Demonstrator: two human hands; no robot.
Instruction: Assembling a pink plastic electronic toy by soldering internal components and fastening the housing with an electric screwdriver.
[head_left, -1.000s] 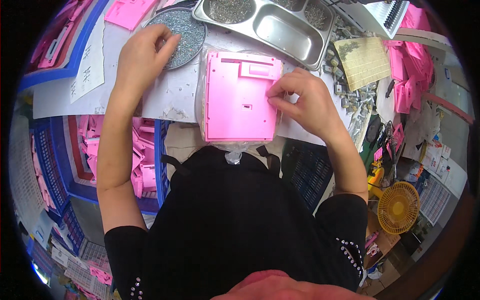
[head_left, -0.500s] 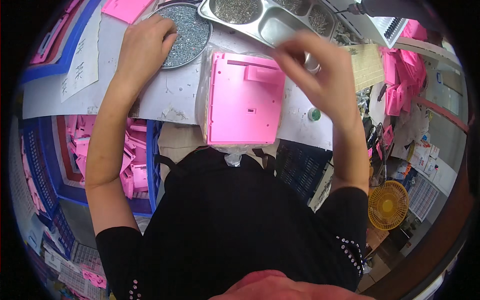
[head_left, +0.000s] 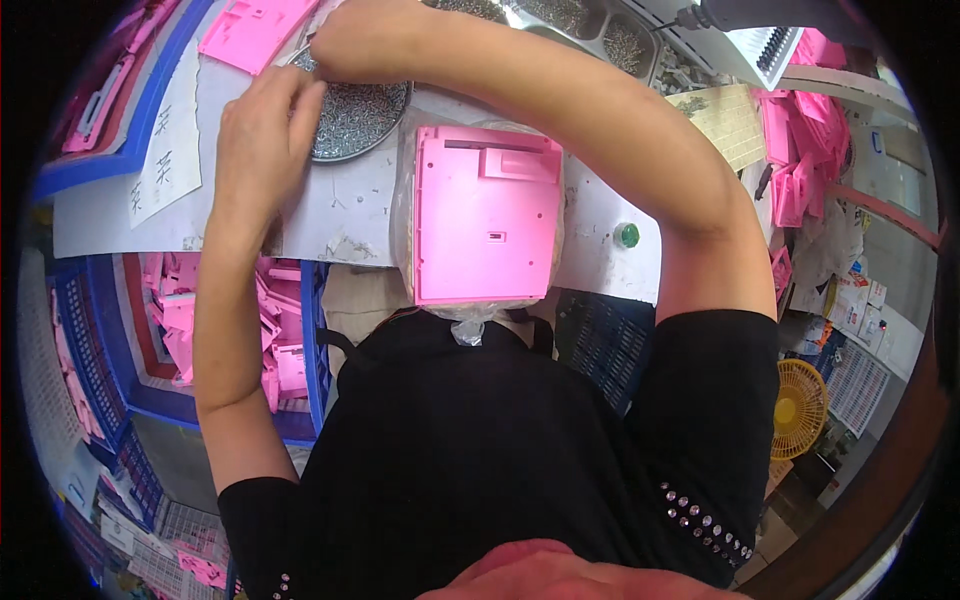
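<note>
A round metal tray full of small silver screws stands at the far left of the table. My left hand is at its left rim, fingers curled in with thumb and forefinger together. Reaching across from the right, my right hand is closed above the far part of that tray, close to my left fingertips. Anything in either hand is too small or hidden to make out. A square pink plastic panel with a slot and a raised block lies before me on a plastic-wrapped pad, touched by neither hand.
Beyond my right forearm, a divided steel tray holds small metal parts. Another pink panel lies at the far left. A blue crate of pink parts stands below the table. A green-topped small object sits at right; a power driver hangs above.
My right hand has swung left from the steel tray to the screw tray, beside my left hand. My left hand has shifted slightly toward me and left. The pink panel stays on its pad.
</note>
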